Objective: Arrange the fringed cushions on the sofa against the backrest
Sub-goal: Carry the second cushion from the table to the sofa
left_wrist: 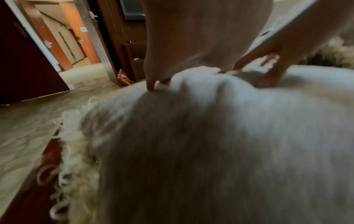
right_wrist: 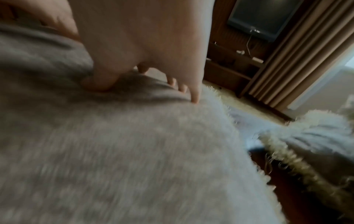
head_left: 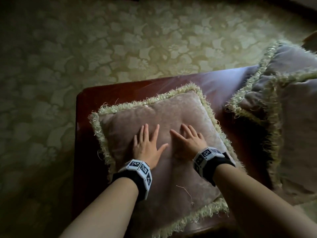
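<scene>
A pink cushion with pale green fringe [head_left: 175,110] lies flat on a dark red wooden table [head_left: 106,95]. My left hand [head_left: 147,143] and my right hand [head_left: 187,140] both press flat on its middle with fingers spread and straight, denting the fabric. The left wrist view shows my left hand [left_wrist: 184,60] on the cushion [left_wrist: 210,144], with the right hand's fingers beside it. In the right wrist view my right hand [right_wrist: 149,63] presses into the cushion [right_wrist: 124,151]. Two more fringed cushions [head_left: 281,103] lie stacked at the table's right end, also seen as fringed cushions [right_wrist: 314,139].
Patterned green carpet [head_left: 120,48] surrounds the table. An open door [left_wrist: 28,60] leads to a corridor at the left. A dark wooden shelf unit [right_wrist: 229,63] with a screen [right_wrist: 262,16] and brown curtains [right_wrist: 298,57] stands beyond the table.
</scene>
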Demonstrator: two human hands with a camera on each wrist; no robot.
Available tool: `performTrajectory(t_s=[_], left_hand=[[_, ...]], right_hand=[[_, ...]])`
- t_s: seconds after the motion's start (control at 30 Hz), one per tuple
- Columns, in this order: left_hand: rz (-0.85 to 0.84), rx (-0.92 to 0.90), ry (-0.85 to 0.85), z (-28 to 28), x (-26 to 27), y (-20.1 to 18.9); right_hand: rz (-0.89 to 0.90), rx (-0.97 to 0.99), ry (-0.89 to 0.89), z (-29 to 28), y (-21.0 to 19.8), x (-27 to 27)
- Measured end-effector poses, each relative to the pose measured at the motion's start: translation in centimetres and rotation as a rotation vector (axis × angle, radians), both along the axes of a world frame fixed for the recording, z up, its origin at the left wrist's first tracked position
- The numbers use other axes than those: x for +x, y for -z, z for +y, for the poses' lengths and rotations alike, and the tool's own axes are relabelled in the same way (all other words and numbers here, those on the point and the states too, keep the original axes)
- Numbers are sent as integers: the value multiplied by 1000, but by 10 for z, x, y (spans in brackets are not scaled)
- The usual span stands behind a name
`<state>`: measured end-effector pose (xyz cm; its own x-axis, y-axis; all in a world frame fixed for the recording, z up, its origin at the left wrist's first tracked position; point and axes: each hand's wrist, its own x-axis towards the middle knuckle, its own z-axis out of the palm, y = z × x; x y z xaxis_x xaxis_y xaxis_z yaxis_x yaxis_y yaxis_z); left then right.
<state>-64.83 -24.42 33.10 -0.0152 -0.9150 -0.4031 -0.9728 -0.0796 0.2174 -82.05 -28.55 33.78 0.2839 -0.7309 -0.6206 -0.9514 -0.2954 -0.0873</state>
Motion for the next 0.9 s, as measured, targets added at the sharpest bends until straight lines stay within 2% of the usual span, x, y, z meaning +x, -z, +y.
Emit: performTrajectory(t_s=[0.1,0.23,0.3,0.43,0.57,0.7,0.9], left_hand=[[-41,-58,67,14,3,32],[-14,-150,66,14,20,43],[-21,-119,-37,10,36,41],[38,167,-355,9,57,33],[174,280,-549,12,63,38],[202,372,-634,11,70,40],[277,396,-684,9,68,33]], right_hand=[[-52,-69,-29,1,19,-7],[-141,-158,-6,-6,20,-31],[-113,-156,90,-14,21,-46],[30,-49,206,-31,25,-71],[20,69,280,-40,30,-76],[7,109,347,-47,34,-77],[-20,173,465,-57,38,-76]])
